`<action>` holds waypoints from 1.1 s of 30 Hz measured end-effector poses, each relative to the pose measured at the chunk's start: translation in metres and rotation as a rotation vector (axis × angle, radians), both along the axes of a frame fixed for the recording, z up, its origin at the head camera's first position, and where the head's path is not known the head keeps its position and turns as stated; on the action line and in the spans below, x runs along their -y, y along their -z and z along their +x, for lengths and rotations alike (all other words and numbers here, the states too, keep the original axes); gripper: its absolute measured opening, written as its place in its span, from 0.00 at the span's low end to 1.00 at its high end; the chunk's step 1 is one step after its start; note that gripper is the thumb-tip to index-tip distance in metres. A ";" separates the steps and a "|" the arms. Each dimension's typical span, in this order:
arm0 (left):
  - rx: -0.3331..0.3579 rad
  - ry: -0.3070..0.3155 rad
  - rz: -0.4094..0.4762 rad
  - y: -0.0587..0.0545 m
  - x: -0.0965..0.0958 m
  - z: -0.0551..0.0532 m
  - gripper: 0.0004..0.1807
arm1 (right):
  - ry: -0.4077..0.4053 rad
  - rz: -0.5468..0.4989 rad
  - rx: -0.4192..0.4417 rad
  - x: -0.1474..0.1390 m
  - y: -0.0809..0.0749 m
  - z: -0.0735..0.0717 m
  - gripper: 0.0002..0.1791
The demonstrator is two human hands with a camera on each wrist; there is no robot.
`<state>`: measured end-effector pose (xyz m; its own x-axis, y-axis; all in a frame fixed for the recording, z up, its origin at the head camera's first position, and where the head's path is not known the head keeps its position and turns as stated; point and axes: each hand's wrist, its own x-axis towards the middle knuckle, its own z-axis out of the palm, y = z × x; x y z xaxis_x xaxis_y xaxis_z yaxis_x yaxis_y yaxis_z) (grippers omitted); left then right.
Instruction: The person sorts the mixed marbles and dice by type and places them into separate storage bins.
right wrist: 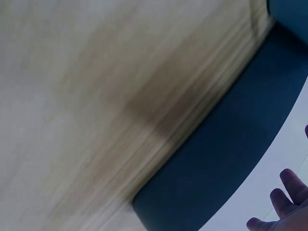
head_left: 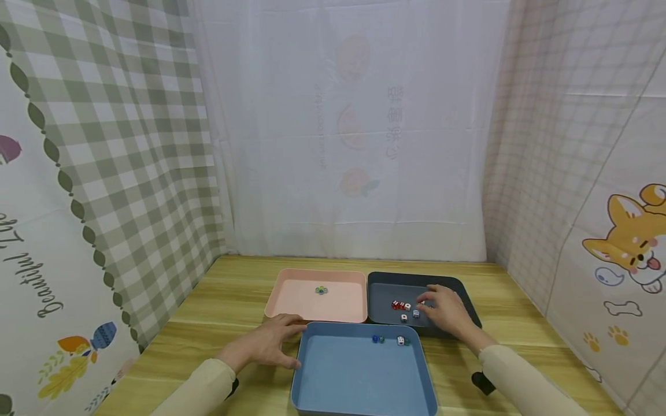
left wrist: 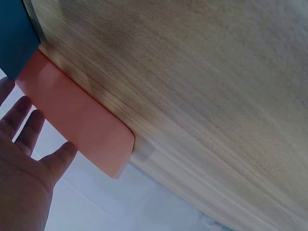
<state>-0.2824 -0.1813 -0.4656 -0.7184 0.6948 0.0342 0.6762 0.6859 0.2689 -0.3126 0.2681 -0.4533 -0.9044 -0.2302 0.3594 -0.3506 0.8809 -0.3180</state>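
My right hand [head_left: 446, 309] is over the dark navy tray [head_left: 463, 289], its fingers apart and pointing down among the dice. Just left of the fingertips lie red dice [head_left: 395, 305] and a white die [head_left: 403, 318]; part of the dice there is hidden behind the fingers. In the right wrist view, several fingertips [right wrist: 284, 197] stick up above the tray's outer wall. My left hand [head_left: 270, 341] rests with spread fingers at the upper left corner of the blue tray [head_left: 359, 381]. Inside that tray are a blue die [head_left: 375, 339], a white die [head_left: 400, 341] and small green dice [head_left: 382, 340].
A pink tray [head_left: 291, 303] stands behind the blue one, touching the navy tray's side, with a small cluster of greenish pieces [head_left: 321, 290] in it. All three trays sit on a wood-grain table [head_left: 208, 323]. Cloth curtains [head_left: 343, 173] hang behind and at both sides.
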 end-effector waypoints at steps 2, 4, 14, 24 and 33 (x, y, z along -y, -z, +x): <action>0.001 -0.001 0.002 0.000 0.000 0.000 0.45 | -0.023 0.001 -0.001 0.004 0.000 0.003 0.06; -0.009 0.005 0.008 0.001 0.001 0.000 0.45 | -0.050 -0.003 -0.001 0.008 0.000 0.006 0.06; -0.007 -0.004 0.012 -0.001 -0.001 0.000 0.46 | -0.145 -0.013 0.040 0.030 0.005 0.026 0.02; -0.001 -0.004 0.016 0.000 -0.001 0.000 0.45 | -0.144 0.087 0.045 0.041 0.019 0.035 0.06; 0.008 -0.013 0.014 -0.002 -0.001 0.002 0.45 | -0.110 0.190 0.029 0.042 0.026 0.038 0.04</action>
